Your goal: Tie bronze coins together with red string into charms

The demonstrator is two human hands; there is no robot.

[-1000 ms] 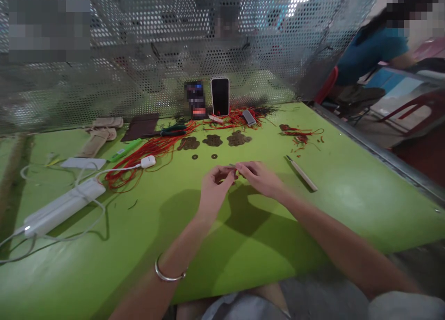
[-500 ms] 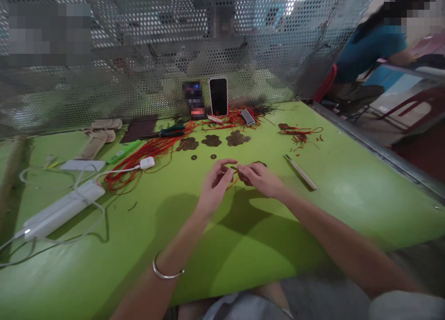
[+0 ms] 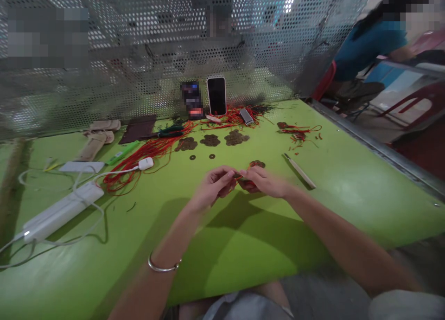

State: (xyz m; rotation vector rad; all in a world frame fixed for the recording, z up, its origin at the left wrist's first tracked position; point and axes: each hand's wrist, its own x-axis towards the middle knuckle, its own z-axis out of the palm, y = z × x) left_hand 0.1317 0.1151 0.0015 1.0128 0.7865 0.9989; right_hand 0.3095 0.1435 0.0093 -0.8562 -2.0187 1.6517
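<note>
My left hand [image 3: 212,188] and my right hand [image 3: 264,181] meet above the middle of the green table [image 3: 243,246]. Their fingertips pinch a short red cord [image 3: 239,176] with something small and dark on it, between the two hands. Just beyond my right hand lies a small cluster of brown coins [image 3: 257,163]. Farther back lie three piles of coins [image 3: 211,140] and two single coins [image 3: 201,156]. A bundle of red cords [image 3: 146,153] stretches across the table to the left of the piles.
A wooden-handled tool [image 3: 301,171] lies right of my hands. A phone [image 3: 216,96] leans on the perforated metal screen [image 3: 139,55] at the back. A white power strip [image 3: 60,211] with cables sits at left. Another person in blue [image 3: 371,46] sits at far right.
My hands have shifted slightly toward me and closed together on the cord; the left fingers, spread half a second ago, now pinch.
</note>
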